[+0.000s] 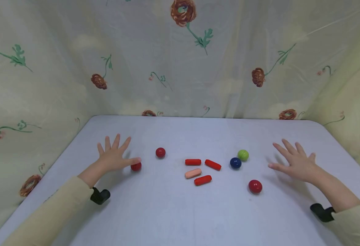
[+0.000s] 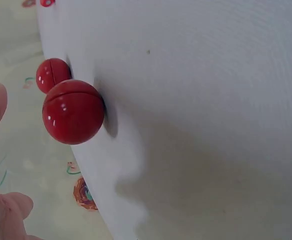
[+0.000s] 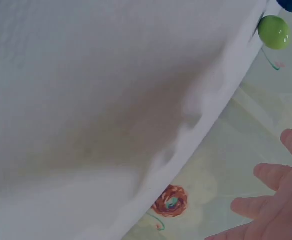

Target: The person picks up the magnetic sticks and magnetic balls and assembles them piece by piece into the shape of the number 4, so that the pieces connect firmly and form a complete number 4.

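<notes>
Cream sleeves [image 1: 52, 208], two, over the left and right edges of the white table [image 1: 155, 212]; black wrist devices [image 1: 100, 195] at the cuffs. First red ball [image 1: 255, 186], towards the right edge. Right hand [image 1: 301, 165], raised near that edge, fingers straight and spread apart. Red sticks [image 1: 202, 180], three, and pink stick [image 1: 193, 173], grouped mid-table. Second red ball [image 1: 135, 167], towards the left edge, near the thumb of the left hand [image 1: 113, 159], also raised, fingers apart. Blue ball [image 1: 235, 163], just beside green ball [image 1: 243, 155], right of centre. Third red ball [image 1: 160, 152], nearer the far edge. Floral curtain [image 1: 216, 85], behind that edge.
</notes>
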Demonstrator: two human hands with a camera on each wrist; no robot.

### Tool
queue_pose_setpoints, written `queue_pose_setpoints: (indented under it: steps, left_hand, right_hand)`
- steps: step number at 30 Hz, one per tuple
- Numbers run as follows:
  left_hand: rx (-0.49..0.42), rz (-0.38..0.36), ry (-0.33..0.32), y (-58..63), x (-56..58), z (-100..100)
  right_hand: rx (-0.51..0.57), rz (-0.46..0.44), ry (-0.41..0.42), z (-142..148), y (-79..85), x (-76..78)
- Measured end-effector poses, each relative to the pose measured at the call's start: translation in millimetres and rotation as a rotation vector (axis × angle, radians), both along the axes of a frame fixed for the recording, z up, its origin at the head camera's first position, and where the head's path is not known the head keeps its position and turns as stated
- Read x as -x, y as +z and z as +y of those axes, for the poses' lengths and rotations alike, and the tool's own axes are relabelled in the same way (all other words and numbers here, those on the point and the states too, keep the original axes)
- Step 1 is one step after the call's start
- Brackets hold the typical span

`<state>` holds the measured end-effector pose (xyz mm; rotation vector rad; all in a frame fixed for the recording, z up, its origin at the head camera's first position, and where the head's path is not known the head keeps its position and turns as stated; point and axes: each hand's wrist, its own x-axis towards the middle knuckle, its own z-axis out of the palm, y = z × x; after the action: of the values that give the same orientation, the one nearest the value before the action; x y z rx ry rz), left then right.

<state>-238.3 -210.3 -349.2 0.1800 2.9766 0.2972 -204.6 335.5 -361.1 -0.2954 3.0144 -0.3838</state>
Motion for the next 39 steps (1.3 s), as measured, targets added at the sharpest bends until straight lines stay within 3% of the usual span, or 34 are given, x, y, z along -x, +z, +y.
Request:
queue_pose_setpoints:
  steps: [8, 14, 19, 23, 26, 32, 39]
  left_hand:
    - [0.032, 0.026, -0.025, 1.2, -4.7, 10]
    - [0.037, 0.069, -0.095, 7.1, -11.3, 26]
    - [-0.004, 0.113, -0.162, 9.0, -21.0, 42]
    - [-0.039, 0.102, -0.202, 7.3, -31.6, 60]
    - [-0.057, 0.084, -0.211, 4.2, -38.2, 76]
    - [-0.121, 0.126, -0.232, 3.4, -47.1, 101]
    - [-0.24, 0.153, -0.261, -3.8, -52.1, 123]
  right_hand:
    - [0.008, 0.003, 0.023, -9, 5.5, -2.2]
    - [0.018, 0.024, 0.051, -21, 13.8, -5.6]
    - [0.047, 0.034, 0.083, -36, 18.9, -9.6]
    - [0.061, 0.036, 0.111, -50, 21.6, -14.7]
    - [0.059, 0.042, 0.131, -61, 23.7, -19.6]
    - [0.045, 0.081, 0.166, -85, 27.8, -25.0]
    - [0.153, 0.101, 0.213, -113, 30.3, -30.7]
